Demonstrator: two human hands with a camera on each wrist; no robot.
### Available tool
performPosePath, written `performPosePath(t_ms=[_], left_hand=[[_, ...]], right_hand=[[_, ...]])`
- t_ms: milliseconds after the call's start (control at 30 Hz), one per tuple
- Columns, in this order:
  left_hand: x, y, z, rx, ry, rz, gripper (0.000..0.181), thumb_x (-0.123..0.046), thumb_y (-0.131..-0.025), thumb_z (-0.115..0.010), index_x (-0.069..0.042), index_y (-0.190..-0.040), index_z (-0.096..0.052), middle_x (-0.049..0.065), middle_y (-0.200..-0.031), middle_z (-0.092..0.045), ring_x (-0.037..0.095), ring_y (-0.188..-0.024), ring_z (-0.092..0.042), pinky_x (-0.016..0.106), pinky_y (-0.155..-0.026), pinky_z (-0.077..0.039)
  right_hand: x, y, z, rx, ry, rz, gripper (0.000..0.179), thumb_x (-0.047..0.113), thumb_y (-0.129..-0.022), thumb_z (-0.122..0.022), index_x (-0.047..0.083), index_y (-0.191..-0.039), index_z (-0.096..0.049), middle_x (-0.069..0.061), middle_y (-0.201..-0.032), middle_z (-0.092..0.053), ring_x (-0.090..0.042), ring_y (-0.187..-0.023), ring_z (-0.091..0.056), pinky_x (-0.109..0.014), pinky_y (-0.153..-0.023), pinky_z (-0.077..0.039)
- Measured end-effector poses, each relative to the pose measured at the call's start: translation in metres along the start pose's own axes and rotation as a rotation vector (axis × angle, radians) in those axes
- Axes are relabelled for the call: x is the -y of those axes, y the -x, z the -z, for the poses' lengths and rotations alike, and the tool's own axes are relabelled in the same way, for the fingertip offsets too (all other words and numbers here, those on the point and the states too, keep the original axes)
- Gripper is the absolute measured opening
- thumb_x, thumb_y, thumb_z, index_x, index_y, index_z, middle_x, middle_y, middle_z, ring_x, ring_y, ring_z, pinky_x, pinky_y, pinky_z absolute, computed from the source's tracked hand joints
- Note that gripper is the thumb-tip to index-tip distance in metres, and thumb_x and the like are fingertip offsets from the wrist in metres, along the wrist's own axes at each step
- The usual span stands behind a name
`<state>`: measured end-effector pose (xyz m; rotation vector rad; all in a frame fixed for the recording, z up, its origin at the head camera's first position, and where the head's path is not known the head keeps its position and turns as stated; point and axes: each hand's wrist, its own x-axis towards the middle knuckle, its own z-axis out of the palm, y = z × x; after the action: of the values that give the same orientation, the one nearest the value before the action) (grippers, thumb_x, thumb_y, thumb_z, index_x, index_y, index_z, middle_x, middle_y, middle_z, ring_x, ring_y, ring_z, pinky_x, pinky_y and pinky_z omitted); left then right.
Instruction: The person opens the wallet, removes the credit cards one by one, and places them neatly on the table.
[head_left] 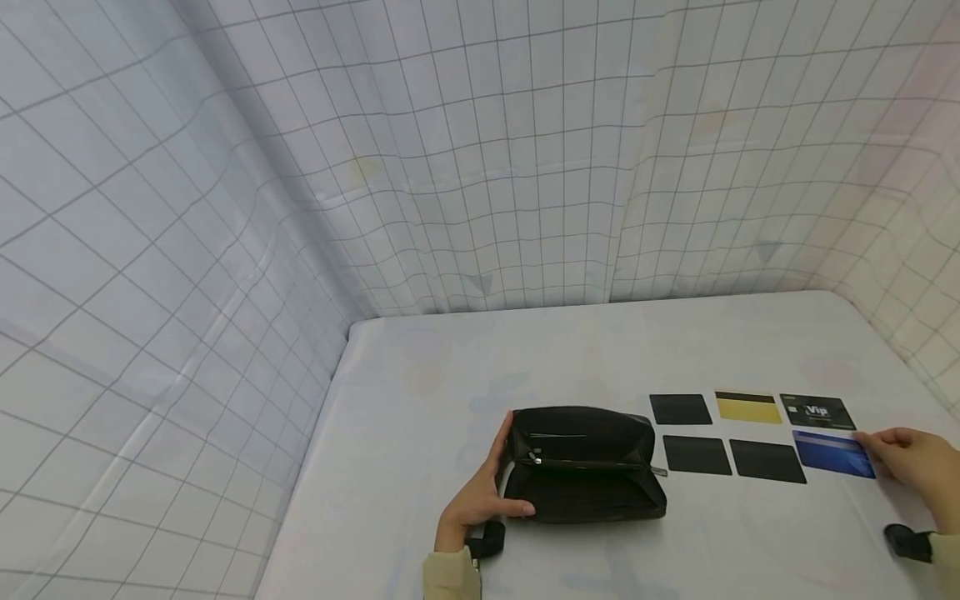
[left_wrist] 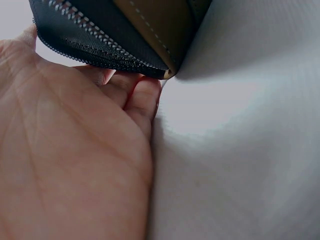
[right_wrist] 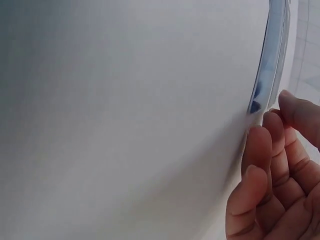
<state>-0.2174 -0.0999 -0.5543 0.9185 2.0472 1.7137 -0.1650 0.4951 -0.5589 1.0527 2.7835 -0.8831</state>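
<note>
A black zip wallet (head_left: 585, 504) lies unzipped and spread on the white table, its inner compartments facing up. My left hand (head_left: 483, 498) grips its left end, thumb on the near edge and fingers along the side. The left wrist view shows the fingers (left_wrist: 142, 97) curled against the wallet's zipped edge (left_wrist: 100, 37). At the far right, my right hand (head_left: 911, 462) pinches the right edge of a blue card (head_left: 832, 454). The right wrist view has the card (right_wrist: 265, 65) edge-on at the fingertips; their exact contact is partly hidden.
Left of and beyond the blue card lie a black Vip card (head_left: 817, 412), a yellow card with a dark stripe (head_left: 748, 408), and black cards (head_left: 680, 409), (head_left: 697, 455), (head_left: 768, 461). Grid-patterned white curtains (head_left: 487, 167) enclose the table (head_left: 375, 467) behind and at the sides.
</note>
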Motion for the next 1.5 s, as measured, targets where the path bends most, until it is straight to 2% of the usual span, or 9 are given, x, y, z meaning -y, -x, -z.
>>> performPosePath(t_ms=[133, 333, 533, 667, 833, 1033, 1300, 1500], left_hand=[[0.008, -0.001, 0.001, -0.003, -0.004, 0.002, 0.119, -0.031, -0.070, -0.081, -0.032, -0.149, 0.008, -0.010, -0.155, 0.007, 0.015, -0.142, 0.003, 0.064, -0.104, -0.010], [0.008, -0.002, 0.001, -0.009, -0.008, 0.004, 0.120, -0.034, -0.069, -0.082, -0.033, -0.149, 0.007, -0.012, -0.155, 0.006, 0.013, -0.142, 0.002, 0.063, -0.105, -0.010], [0.008, -0.002, 0.001, -0.009, -0.027, 0.014, 0.119, -0.037, -0.069, -0.081, -0.032, -0.149, 0.008, -0.010, -0.155, 0.007, 0.017, -0.143, 0.003, 0.064, -0.105, -0.011], [0.010, -0.002, 0.001, -0.005, -0.050, 0.028, 0.119, -0.040, -0.069, -0.080, -0.033, -0.148, 0.008, -0.010, -0.155, 0.008, 0.017, -0.143, 0.003, 0.063, -0.105, -0.012], [0.010, -0.004, 0.001, 0.002, -0.051, 0.028, 0.120, -0.037, -0.069, -0.081, -0.034, -0.148, 0.009, -0.011, -0.155, 0.010, 0.017, -0.142, 0.004, 0.062, -0.106, -0.012], [0.009, -0.003, 0.001, 0.004, -0.045, 0.033, 0.122, -0.038, -0.068, -0.082, -0.035, -0.148, 0.009, -0.013, -0.155, 0.010, 0.014, -0.142, 0.005, 0.061, -0.107, -0.011], [0.008, -0.001, 0.001, 0.004, -0.041, 0.038, 0.123, -0.036, -0.067, -0.083, -0.035, -0.148, 0.010, -0.011, -0.155, 0.010, 0.015, -0.142, 0.004, 0.061, -0.107, -0.011], [0.010, -0.001, 0.000, 0.002, -0.029, 0.020, 0.124, -0.037, -0.067, -0.083, -0.030, -0.149, 0.010, -0.010, -0.155, 0.009, 0.017, -0.143, 0.003, 0.063, -0.105, -0.011]], right_hand=[[0.016, 0.012, 0.004, -0.013, 0.048, 0.074, 0.068, 0.051, -0.091, -0.049, -0.016, -0.103, -0.052, -0.021, -0.074, -0.056, -0.026, -0.066, -0.049, -0.035, -0.057, -0.037], [0.061, 0.042, 0.014, -0.062, 0.117, 0.301, 0.064, 0.052, -0.089, -0.051, -0.012, -0.094, -0.059, -0.019, -0.074, -0.059, -0.026, -0.063, -0.051, -0.036, -0.054, -0.037], [0.114, 0.068, 0.017, -0.049, 0.053, 0.511, 0.050, 0.048, -0.091, -0.051, -0.001, -0.092, -0.065, -0.008, -0.074, -0.062, -0.014, -0.058, -0.049, -0.028, -0.050, -0.034], [0.147, 0.083, 0.017, 0.006, 0.020, 0.625, 0.043, 0.047, -0.092, -0.050, 0.006, -0.092, -0.064, -0.004, -0.070, -0.060, -0.011, -0.057, -0.049, -0.028, -0.050, -0.035], [0.182, 0.102, 0.008, 0.095, 0.002, 0.699, 0.039, 0.050, -0.092, -0.050, 0.013, -0.094, -0.063, -0.001, -0.068, -0.057, -0.011, -0.058, -0.050, -0.027, -0.049, -0.035], [0.216, 0.128, -0.015, 0.217, -0.026, 0.787, 0.032, 0.048, -0.091, -0.053, 0.018, -0.089, -0.064, 0.001, -0.067, -0.057, -0.012, -0.058, -0.050, -0.027, -0.049, -0.039], [0.243, 0.151, -0.047, 0.307, -0.043, 0.924, 0.031, 0.047, -0.088, -0.057, 0.019, -0.078, -0.063, 0.007, -0.064, -0.058, -0.006, -0.053, -0.046, -0.024, -0.050, -0.039], [0.261, 0.167, -0.062, 0.355, -0.019, 0.987, 0.029, 0.044, -0.088, -0.059, 0.017, -0.080, -0.065, 0.007, -0.060, -0.057, -0.004, -0.049, -0.045, -0.024, -0.049, -0.039]])
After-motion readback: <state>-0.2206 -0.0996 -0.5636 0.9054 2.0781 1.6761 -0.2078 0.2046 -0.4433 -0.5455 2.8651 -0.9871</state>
